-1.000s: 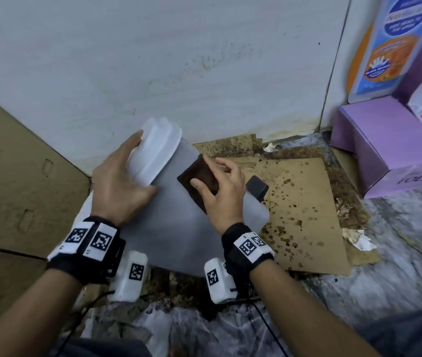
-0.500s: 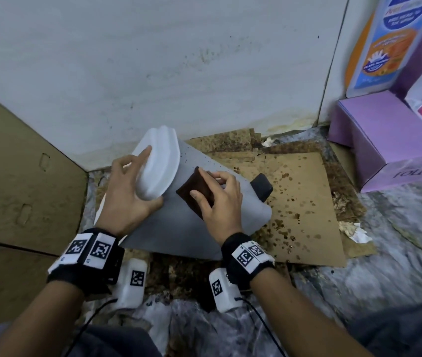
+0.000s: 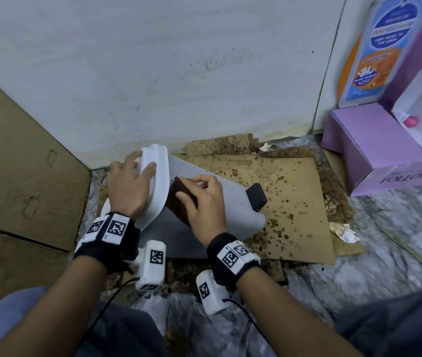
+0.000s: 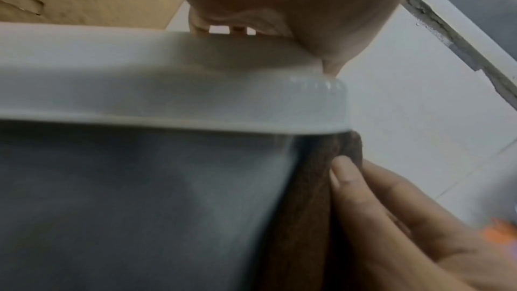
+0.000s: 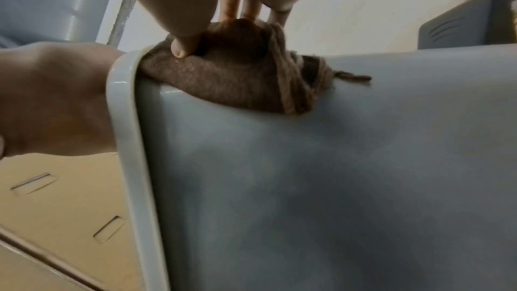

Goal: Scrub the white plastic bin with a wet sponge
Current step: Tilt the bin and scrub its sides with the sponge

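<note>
Lying on its side, the white plastic bin (image 3: 220, 202) is gripped at its rim by the left hand (image 3: 130, 186); the right hand (image 3: 202, 199) grasps a brown sponge (image 3: 179, 202) on its wall.

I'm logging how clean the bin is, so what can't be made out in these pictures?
- Inside of the white bin: hidden in every view; it lies on its side.
- Bin wall under the brown sponge and right hand: covered.
- Left wrist view: motion-blurred.
- Left hand fingertips: hidden behind the rim, head view.
</note>
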Demonstrator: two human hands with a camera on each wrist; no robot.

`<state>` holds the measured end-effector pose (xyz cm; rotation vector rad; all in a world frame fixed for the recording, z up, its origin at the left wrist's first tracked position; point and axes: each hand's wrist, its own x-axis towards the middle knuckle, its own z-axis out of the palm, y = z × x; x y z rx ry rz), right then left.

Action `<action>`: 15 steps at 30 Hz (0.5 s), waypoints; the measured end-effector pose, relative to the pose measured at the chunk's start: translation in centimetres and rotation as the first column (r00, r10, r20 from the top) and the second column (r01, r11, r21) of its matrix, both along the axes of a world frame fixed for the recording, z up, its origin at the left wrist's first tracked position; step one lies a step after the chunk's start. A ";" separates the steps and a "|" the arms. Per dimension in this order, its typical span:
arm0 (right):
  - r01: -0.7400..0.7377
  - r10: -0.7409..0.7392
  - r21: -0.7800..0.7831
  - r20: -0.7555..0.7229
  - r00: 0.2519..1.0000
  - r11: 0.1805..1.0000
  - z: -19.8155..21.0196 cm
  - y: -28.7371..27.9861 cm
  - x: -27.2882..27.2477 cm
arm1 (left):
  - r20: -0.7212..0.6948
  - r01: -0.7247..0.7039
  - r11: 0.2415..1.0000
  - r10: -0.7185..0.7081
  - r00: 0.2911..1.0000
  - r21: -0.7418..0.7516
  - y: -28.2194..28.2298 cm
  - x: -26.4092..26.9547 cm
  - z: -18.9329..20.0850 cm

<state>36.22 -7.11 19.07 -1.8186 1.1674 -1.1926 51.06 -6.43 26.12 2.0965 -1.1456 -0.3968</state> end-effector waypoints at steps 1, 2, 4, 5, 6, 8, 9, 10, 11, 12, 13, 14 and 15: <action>-0.002 0.002 0.003 0.017 1.000 1.000 0.5 0.1 0.4 | -0.027 -0.001 1.000 0.001 1.000 0.008 0.0 0.1 0.2; 0.000 -0.001 0.016 0.032 0.999 1.000 1.0 0.2 0.8 | -0.049 -0.011 1.000 0.012 0.999 0.018 0.0 0.1 0.4; 0.007 -0.011 0.059 0.063 0.998 0.998 1.5 0.4 1.5 | -0.054 -0.063 0.997 0.065 0.996 0.042 0.0 0.0 0.6; 0.014 -0.019 0.070 0.075 0.997 0.997 1.5 0.6 1.8 | -0.058 -0.094 0.994 0.097 0.994 0.049 0.0 -0.2 0.6; 0.022 -0.027 0.066 0.064 0.998 0.998 1.4 0.7 2.1 | -0.069 -0.114 0.992 0.117 0.991 0.048 0.1 -0.4 0.6; 0.009 -0.007 0.053 -0.052 0.999 0.999 0.9 1.3 2.6 | -0.081 -0.109 0.993 0.112 0.990 0.038 0.2 -0.8 0.4; -0.010 0.018 0.061 -0.122 0.992 0.998 0.6 1.7 2.8 | -0.077 -0.095 0.995 0.098 0.992 0.037 0.2 -1.0 0.3; -0.029 0.042 0.075 -0.170 0.985 0.997 0.5 2.1 2.9 | -0.067 -0.079 0.996 0.081 0.994 0.034 0.2 -1.2 0.2; -0.041 0.058 0.090 -0.189 0.980 0.995 0.5 2.3 2.9 | -0.053 -0.067 0.997 0.068 0.996 0.031 0.2 -1.4 0.2; -0.045 0.064 0.102 -0.190 0.980 0.994 0.4 2.3 2.8 | -0.040 -0.062 0.998 0.063 0.997 0.030 0.3 -1.7 0.2; -0.047 0.067 0.106 -0.191 0.979 0.993 0.4 2.1 2.6 | -0.025 -0.059 0.998 0.059 0.998 0.030 0.3 -2.0 0.1; -0.054 0.075 0.106 -0.200 0.977 0.993 0.4 1.7 2.5 | -0.010 -0.055 0.998 0.056 0.998 0.032 0.2 -2.3 0.1; -0.068 0.090 0.108 -0.212 0.973 0.992 0.3 1.2 2.3 | 0.003 -0.052 0.998 0.052 0.999 0.037 0.2 -2.5 0.1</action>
